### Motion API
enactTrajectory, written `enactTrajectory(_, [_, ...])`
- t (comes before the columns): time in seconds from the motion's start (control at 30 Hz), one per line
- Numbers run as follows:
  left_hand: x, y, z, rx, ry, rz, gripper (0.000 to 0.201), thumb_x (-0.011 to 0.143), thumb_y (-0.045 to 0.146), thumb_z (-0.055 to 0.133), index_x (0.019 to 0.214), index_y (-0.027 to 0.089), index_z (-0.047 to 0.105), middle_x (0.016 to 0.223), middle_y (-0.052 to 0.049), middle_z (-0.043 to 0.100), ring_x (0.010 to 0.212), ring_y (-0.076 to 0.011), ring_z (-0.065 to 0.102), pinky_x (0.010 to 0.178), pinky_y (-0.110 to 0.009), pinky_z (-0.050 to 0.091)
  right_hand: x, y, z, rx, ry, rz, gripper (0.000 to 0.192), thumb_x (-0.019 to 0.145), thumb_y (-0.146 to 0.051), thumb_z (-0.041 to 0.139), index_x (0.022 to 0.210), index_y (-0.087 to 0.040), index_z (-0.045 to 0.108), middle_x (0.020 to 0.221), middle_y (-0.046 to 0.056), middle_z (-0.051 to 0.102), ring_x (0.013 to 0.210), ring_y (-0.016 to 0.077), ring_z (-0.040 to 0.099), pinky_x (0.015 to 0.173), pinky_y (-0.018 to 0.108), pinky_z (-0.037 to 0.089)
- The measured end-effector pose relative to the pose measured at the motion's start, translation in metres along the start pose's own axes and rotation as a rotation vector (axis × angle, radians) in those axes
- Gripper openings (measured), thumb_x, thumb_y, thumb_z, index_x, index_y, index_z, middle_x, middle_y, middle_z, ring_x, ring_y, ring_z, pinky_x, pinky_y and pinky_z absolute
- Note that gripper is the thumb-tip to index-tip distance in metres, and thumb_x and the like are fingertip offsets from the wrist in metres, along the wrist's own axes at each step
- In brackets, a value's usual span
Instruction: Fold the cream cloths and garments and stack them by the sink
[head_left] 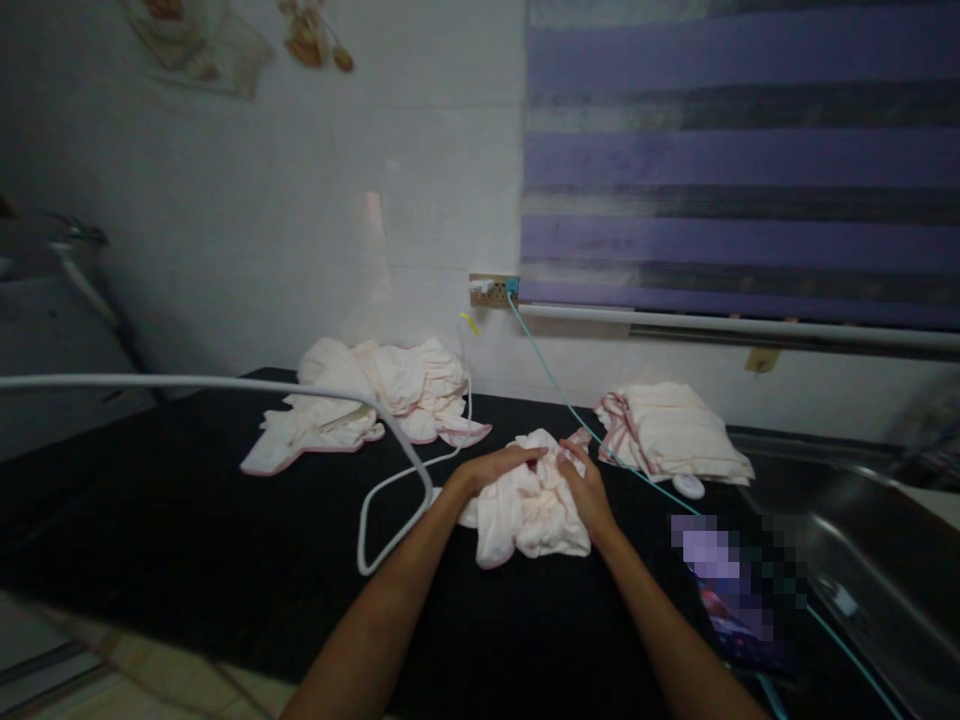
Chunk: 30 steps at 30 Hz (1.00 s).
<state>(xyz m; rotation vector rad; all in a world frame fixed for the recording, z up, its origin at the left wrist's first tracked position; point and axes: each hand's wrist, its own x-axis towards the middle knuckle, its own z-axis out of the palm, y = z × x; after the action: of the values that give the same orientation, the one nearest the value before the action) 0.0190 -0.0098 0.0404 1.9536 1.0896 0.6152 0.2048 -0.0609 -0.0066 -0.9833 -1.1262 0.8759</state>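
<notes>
A crumpled pale pink cloth with darker pink edging (534, 505) lies on the black countertop (187, 540) in front of me. My left hand (495, 467) rests on its upper left part, fingers laid over the fabric. My right hand (581, 482) grips its right side, fingers curled into the folds. Both forearms reach in from the bottom of the view.
An unfolded heap of similar pink cloths (367, 400) lies at the back left. A folded stack (671, 432) sits at the back right. A white cable (390, 490) loops across the counter, a teal cable (555, 385) runs from the wall socket (493, 290). A steel sink (870, 540) is at right.
</notes>
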Motion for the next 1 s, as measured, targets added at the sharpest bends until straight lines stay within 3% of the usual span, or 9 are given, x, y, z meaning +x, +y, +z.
enactTrajectory(0.07, [-0.002, -0.002, -0.008, 0.106, 0.084, -0.047, 0.037, 0.093, 0.047, 0.055, 0.088, 0.015, 0.073, 0.09, -0.008, 0.073, 0.087, -0.0225, 0.065, 0.086, -0.033, 0.052, 0.001, 0.002, -0.001, -0.016, -0.006, -0.003, 0.061, 0.078, -0.062, 0.074, 0.121, -0.018, 0.074, 0.126, 0.013, 0.073, 0.122, 0.0334, 0.065, 0.111, 0.048, 0.045])
enactTrajectory(0.17, [-0.01, -0.004, -0.017, 0.272, 0.305, -0.129, 0.032, 0.095, 0.037, 0.052, 0.106, 0.013, 0.07, 0.106, -0.013, 0.071, 0.103, -0.0269, 0.065, 0.097, -0.038, 0.049, 0.001, 0.004, -0.001, -0.043, -0.012, -0.027, 0.058, 0.079, -0.061, 0.074, 0.119, -0.019, 0.075, 0.125, 0.012, 0.074, 0.123, 0.0332, 0.064, 0.113, 0.048, 0.043])
enactTrajectory(0.3, [-0.024, -0.013, -0.021, 0.48, 0.607, -0.272, 0.05, 0.094, 0.038, 0.055, 0.137, 0.01, 0.057, 0.144, -0.026, 0.053, 0.142, -0.041, 0.042, 0.113, -0.054, 0.038, 0.0, 0.003, 0.0, -0.076, -0.016, -0.043, 0.056, 0.08, -0.06, 0.072, 0.117, -0.019, 0.076, 0.121, 0.012, 0.075, 0.121, 0.0334, 0.064, 0.112, 0.049, 0.043])
enactTrajectory(0.4, [-0.027, -0.018, -0.021, 0.651, 0.737, -0.354, 0.049, 0.097, 0.043, 0.054, 0.134, 0.012, 0.061, 0.143, -0.026, 0.054, 0.144, -0.0441, 0.039, 0.111, -0.059, 0.039, -0.002, 0.001, 0.002, -0.06, -0.04, -0.036, 0.053, 0.08, -0.059, 0.072, 0.115, -0.019, 0.077, 0.118, 0.011, 0.076, 0.115, 0.0325, 0.067, 0.109, 0.048, 0.046])
enactTrajectory(0.53, [-0.019, -0.013, -0.016, 0.696, 0.661, -0.243, 0.038, 0.099, 0.037, 0.05, 0.123, 0.014, 0.067, 0.135, -0.021, 0.062, 0.14, -0.0372, 0.047, 0.115, -0.053, 0.038, -0.002, -0.003, 0.003, -0.058, -0.05, -0.035, 0.05, 0.079, -0.056, 0.073, 0.113, -0.019, 0.077, 0.116, 0.011, 0.076, 0.114, 0.0321, 0.067, 0.107, 0.047, 0.047])
enactTrajectory(0.67, [-0.008, -0.001, 0.004, 0.666, 0.445, 0.003, 0.038, 0.101, 0.037, 0.047, 0.119, 0.01, 0.068, 0.128, -0.021, 0.067, 0.128, -0.0304, 0.059, 0.111, -0.041, 0.043, -0.003, -0.007, 0.003, -0.039, -0.036, -0.036, 0.049, 0.08, -0.056, 0.072, 0.113, -0.02, 0.077, 0.12, 0.01, 0.075, 0.119, 0.031, 0.065, 0.109, 0.044, 0.046])
enactTrajectory(0.8, [-0.004, 0.005, 0.02, 0.58, 0.298, 0.118, 0.031, 0.099, 0.035, 0.049, 0.116, 0.016, 0.067, 0.123, -0.016, 0.07, 0.119, -0.028, 0.064, 0.102, -0.036, 0.048, -0.002, -0.007, 0.003, 0.041, -0.049, -0.011, 0.049, 0.08, -0.06, 0.071, 0.112, -0.023, 0.078, 0.123, 0.008, 0.075, 0.122, 0.0301, 0.064, 0.111, 0.044, 0.046])
enactTrajectory(0.87, [-0.004, 0.005, 0.021, 0.485, 0.278, 0.159, 0.031, 0.097, 0.036, 0.049, 0.113, 0.017, 0.067, 0.12, -0.015, 0.071, 0.116, -0.0288, 0.064, 0.099, -0.037, 0.047, 0.0, -0.007, 0.002, 0.131, -0.088, 0.044, 0.055, 0.081, -0.066, 0.068, 0.115, -0.023, 0.077, 0.117, 0.008, 0.077, 0.118, 0.0305, 0.067, 0.107, 0.045, 0.049])
enactTrajectory(1.0, [-0.002, 0.008, 0.018, 0.172, 0.2, 0.191, 0.041, 0.093, 0.053, 0.052, 0.1, 0.016, 0.069, 0.102, -0.009, 0.073, 0.096, -0.0253, 0.066, 0.084, -0.033, 0.048, 0.007, -0.013, -0.006, 0.373, -0.107, 0.184, 0.084, 0.083, -0.087, 0.046, 0.123, -0.019, 0.073, 0.107, 0.011, 0.078, 0.112, 0.0333, 0.07, 0.099, 0.049, 0.054])
